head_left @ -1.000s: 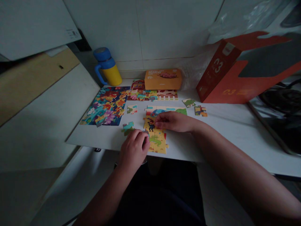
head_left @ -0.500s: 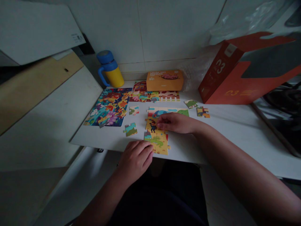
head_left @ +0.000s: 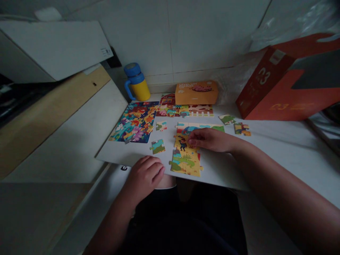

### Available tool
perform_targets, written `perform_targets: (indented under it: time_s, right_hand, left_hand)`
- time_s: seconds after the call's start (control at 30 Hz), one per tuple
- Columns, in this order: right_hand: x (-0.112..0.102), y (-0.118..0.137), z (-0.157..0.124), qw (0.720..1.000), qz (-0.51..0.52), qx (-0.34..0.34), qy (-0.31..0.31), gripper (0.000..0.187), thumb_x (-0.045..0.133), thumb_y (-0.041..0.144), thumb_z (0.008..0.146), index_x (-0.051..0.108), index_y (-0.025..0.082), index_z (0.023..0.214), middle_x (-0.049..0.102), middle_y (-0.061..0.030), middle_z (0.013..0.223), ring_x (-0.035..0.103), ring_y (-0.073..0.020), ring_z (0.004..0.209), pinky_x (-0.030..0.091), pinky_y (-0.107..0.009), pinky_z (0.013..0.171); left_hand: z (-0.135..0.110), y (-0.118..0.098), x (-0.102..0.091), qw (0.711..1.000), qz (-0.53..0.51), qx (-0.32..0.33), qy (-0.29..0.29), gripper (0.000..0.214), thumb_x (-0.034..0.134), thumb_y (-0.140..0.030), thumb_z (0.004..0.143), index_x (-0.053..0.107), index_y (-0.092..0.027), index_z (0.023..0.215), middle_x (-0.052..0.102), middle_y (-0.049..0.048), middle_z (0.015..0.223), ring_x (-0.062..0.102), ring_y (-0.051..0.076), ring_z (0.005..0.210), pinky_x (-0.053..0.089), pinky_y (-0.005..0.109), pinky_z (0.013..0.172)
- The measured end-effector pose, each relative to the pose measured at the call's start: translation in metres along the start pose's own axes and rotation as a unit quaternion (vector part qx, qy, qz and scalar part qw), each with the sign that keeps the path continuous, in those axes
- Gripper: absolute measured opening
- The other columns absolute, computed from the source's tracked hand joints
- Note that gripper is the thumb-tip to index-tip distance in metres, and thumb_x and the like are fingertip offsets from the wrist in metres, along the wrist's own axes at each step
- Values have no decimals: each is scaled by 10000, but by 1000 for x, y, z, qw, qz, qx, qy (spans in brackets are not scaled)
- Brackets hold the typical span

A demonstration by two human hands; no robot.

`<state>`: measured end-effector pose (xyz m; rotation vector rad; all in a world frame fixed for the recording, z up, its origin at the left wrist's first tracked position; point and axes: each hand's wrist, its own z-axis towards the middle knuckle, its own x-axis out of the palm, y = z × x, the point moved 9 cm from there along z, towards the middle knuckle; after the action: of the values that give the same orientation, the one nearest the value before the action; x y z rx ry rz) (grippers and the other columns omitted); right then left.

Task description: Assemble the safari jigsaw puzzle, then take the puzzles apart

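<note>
The left hand [head_left: 145,177] has drawn back since 1 second ago. Then its fingers touched the left edge of the yellow puzzle section [head_left: 189,160]; now it rests at the near edge of the counter [head_left: 278,148], just left of the section and apart from it. The section itself lies flat on the counter near that edge, where it was, with a teal-and-grey piece now seated at its left side. The right hand [head_left: 209,139] has stayed put on the section's upper part.

The left hand lies palm down, its fingers [head_left: 156,169] loosely curled and close together, with nothing seen in them. The right forearm comes in from the lower right, and the right hand's fingers [head_left: 191,142] are bunched and pressed flat onto the section's top piece, not gripping it. A loose green piece [head_left: 158,146] lies just beyond the left hand, between it and the finished puzzle [head_left: 135,121].
</note>
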<state>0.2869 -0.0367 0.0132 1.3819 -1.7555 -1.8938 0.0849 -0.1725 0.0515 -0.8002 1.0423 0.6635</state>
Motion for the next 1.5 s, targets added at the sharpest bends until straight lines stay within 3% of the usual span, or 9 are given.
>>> perform_targets:
  time_s: [0.13,0.3,0.47,0.93,1.2,1.5]
  right_hand:
    - [1,-1,0,1000,10,-2,8,473,595,678,961,708,240,1097,750,-59,998,654,-242,896,511,-359,810]
    - [1,-2,0,1000,3,3,9,462,589,668,974,707,237,1090,756,-58,1014,656,-241,915,513,-355,826]
    - [-1,-5,0,1000,-6,7,-1,459,616,663,961,732,242,1104,764,-59,1034,668,-248,941,514,-360,838]
    - [-1,6,-1,999,-40,18,7,497,571,658,977,725,211,1130,770,-80,1068,669,-248,957,503,-346,838]
    - [-1,5,-2,999,-37,34,2,521,575,681,959,722,211,1128,735,-60,944,608,-190,757,453,-316,707]
    - [3,2,-2,999,-7,44,16,507,572,685,972,693,212,1110,654,-22,814,514,-139,629,394,-286,596]
  left_hand:
    - [7,38,-15,997,9,-64,-46,198,606,-225,997,698,-229,1173,725,108,1230,652,282,1177,527,490,1058]
    - [21,64,-5,997,-18,-68,-11,380,656,-292,987,621,-235,1361,637,112,1464,567,297,1379,432,532,1193]
    - [34,75,1,995,-57,-81,18,367,685,-329,972,640,-241,1326,692,106,1359,620,300,1295,466,520,1147]
    - [22,64,1,973,-174,-75,133,308,762,-287,904,636,-273,1185,630,75,1282,596,270,1248,493,459,1111]
    - [24,38,0,975,-173,-27,138,256,726,-241,937,617,-283,1165,585,67,1317,559,256,1291,473,445,1140]
    - [27,25,6,976,-162,-8,145,330,711,-214,956,612,-295,1260,589,57,1383,544,238,1343,445,440,1188]
